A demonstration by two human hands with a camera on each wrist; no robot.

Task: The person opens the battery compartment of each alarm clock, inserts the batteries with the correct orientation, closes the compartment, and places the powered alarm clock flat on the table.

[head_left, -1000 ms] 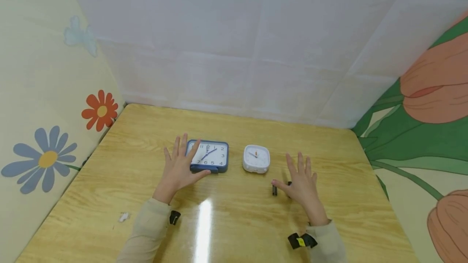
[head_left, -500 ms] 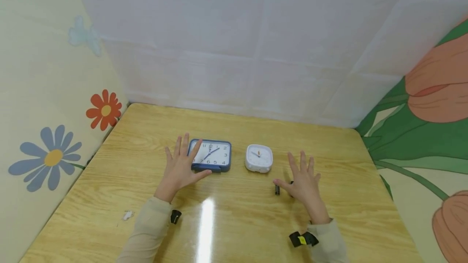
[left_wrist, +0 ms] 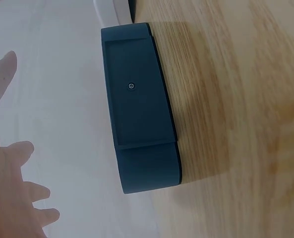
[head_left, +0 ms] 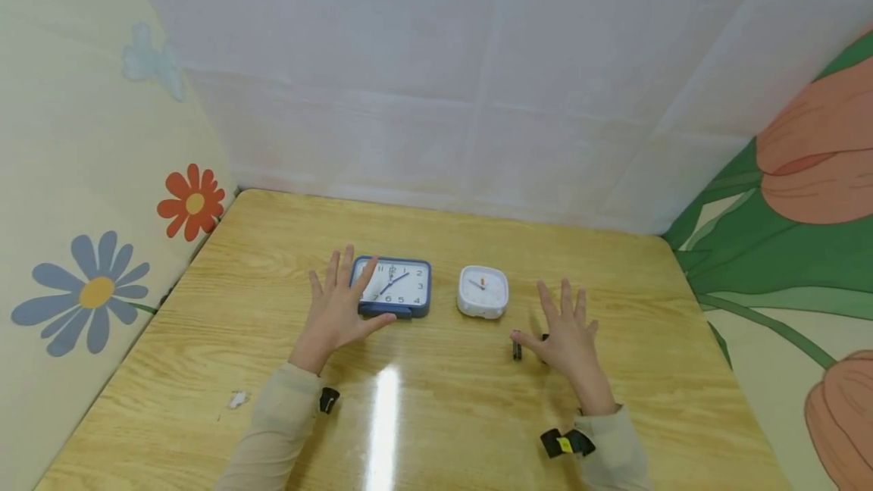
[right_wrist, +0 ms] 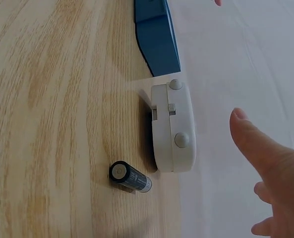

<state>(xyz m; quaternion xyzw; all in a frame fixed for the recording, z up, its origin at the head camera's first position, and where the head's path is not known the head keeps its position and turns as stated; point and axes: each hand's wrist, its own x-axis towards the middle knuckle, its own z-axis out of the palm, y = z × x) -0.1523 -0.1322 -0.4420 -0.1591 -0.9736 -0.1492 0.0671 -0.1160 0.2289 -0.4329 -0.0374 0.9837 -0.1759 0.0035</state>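
Note:
My left hand (head_left: 336, 315), fingers spread, hovers at the left side of a blue-framed rectangular clock (head_left: 405, 286). Its fingers and thumb overlap the clock's left part in the head view. The left wrist view gives the clock's dark blue underside (left_wrist: 139, 99) with a small screw. To the right lies a small white clock (head_left: 483, 291), face up; two rounded feet and a small switch show on its side in the right wrist view. My right hand (head_left: 564, 339) is spread above the table, holding nothing. Beneath its thumb is a black battery (right_wrist: 129, 176); a second dark piece is mostly hidden by the hand.
The wooden table (head_left: 436, 430) backs onto a white cloth (head_left: 436, 97). Flower-patterned panels flank it on both sides. A small white worn patch (head_left: 237, 399) marks the tabletop at the left. Black straps with devices (head_left: 567, 443) sit at the wrists.
The head view has shifted slightly. Both hands keep their spread pose, and the clocks and battery stay where they were.

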